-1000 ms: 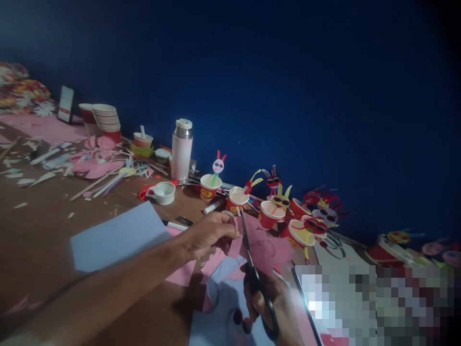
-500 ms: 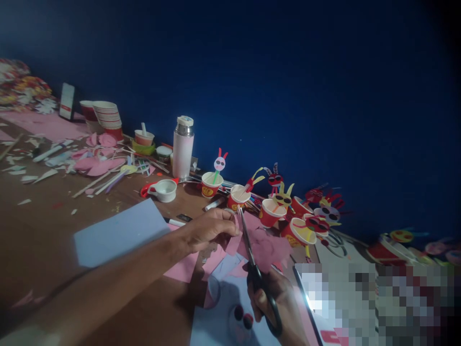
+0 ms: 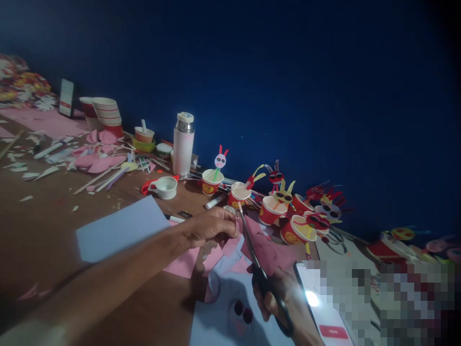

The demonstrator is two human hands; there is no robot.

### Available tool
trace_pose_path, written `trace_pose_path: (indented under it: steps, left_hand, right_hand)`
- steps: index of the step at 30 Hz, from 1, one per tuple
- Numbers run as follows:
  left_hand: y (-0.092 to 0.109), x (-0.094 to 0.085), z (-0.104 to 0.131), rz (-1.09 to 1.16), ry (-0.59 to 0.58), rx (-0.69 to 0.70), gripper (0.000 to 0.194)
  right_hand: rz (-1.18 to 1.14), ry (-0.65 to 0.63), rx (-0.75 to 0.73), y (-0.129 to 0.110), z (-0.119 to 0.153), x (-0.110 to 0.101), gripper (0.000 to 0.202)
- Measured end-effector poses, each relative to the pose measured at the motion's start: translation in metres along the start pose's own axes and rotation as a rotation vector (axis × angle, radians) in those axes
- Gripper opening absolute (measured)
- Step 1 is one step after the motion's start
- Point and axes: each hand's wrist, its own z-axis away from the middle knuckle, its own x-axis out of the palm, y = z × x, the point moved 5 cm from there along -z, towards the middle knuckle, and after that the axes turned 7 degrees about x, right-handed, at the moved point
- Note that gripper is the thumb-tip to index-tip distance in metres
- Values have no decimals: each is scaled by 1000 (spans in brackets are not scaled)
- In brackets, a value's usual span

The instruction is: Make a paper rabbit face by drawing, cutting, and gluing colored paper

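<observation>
My left hand [image 3: 216, 226] pinches a small piece of pink paper [image 3: 238, 227] between thumb and fingers. In my right hand [image 3: 275, 295] is a pair of black-handled scissors [image 3: 255, 257], its blades pointing up beside that paper and looking nearly closed. More pink paper [image 3: 270, 247] lies just right of the blades. Below my hands, a light blue sheet [image 3: 207, 322] carries a round paper face [image 3: 241, 319] with dark eyes. Pink and pale scraps [image 3: 185, 263] lie under my left wrist.
Red paper cups [image 3: 212, 182] with paper bunny figures stand along the blue wall. A white bottle [image 3: 183, 149], a white mug [image 3: 165, 187] and a blue sheet [image 3: 122, 228] are to the left. A lit phone [image 3: 322, 307] lies right of my right hand. Scraps and sticks litter the left side.
My right hand and the scissors have shifted slightly right and down. The paper in my left hand shows smaller now. More of the lit phone is in view.
</observation>
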Motion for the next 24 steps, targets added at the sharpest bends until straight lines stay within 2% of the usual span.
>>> trace_pose_path:
  steps: [6,11,16,24]
  left_hand:
    - [-5,4,1,-5,-13,-23,8]
    - [-2,7,3,17,-12,-34,6]
    - [-1,9,4,35,-15,-49,8]
    - [-2,11,5,101,-13,-57,9]
  right_hand:
    - [61,-54,10,-10,1,3,29]
    - [9,-67,28,-9,1,4,28]
    - [-86,-57,48,-2,1,5,35]
    - [-171,-58,-29,3,-2,5,57]
